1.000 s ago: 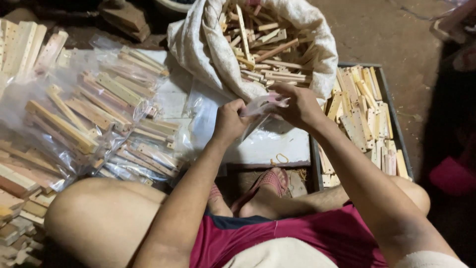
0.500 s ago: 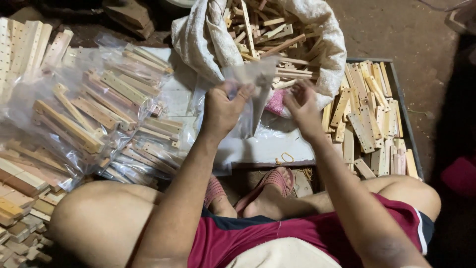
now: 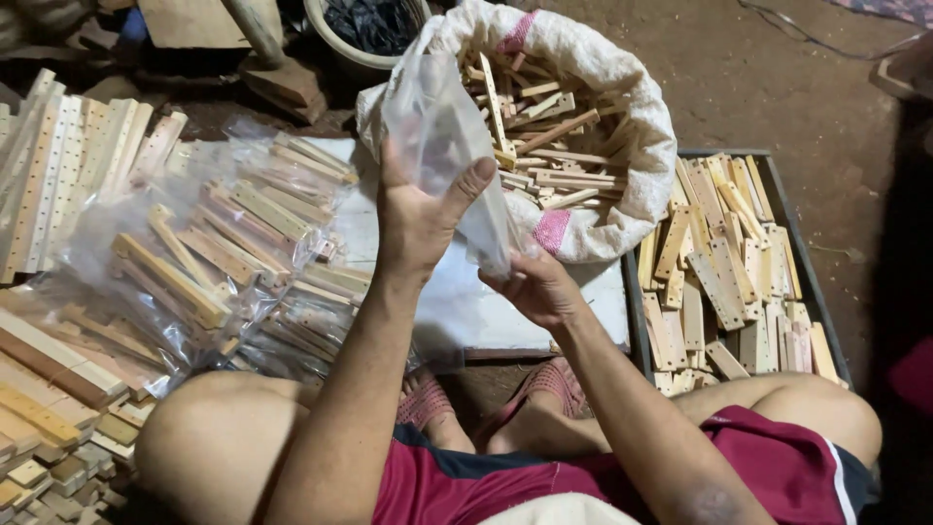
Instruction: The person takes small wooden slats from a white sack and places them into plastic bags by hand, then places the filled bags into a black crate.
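Note:
A clear plastic bag (image 3: 442,146) is held up in front of me, stretched lengthwise between both hands. My left hand (image 3: 418,219) grips its upper part, thumb spread to the right. My right hand (image 3: 539,287) pinches the bag's lower end. The bag looks empty. Behind it stands a white woven sack (image 3: 622,126) full of short wooden sticks (image 3: 539,126).
Filled plastic bags of wooden strips (image 3: 214,262) lie piled at the left, beside drilled wooden slats (image 3: 68,165) and stacked blocks (image 3: 39,389). A dark metal tray (image 3: 777,190) of drilled wooden pieces sits at the right. A white board (image 3: 466,311) lies under my hands, above my sandalled feet (image 3: 544,389).
Both hands have lifted the crumpled bag up and pulled it out long; the left hand went up and left, the right hand dropped to the bag's lower end.

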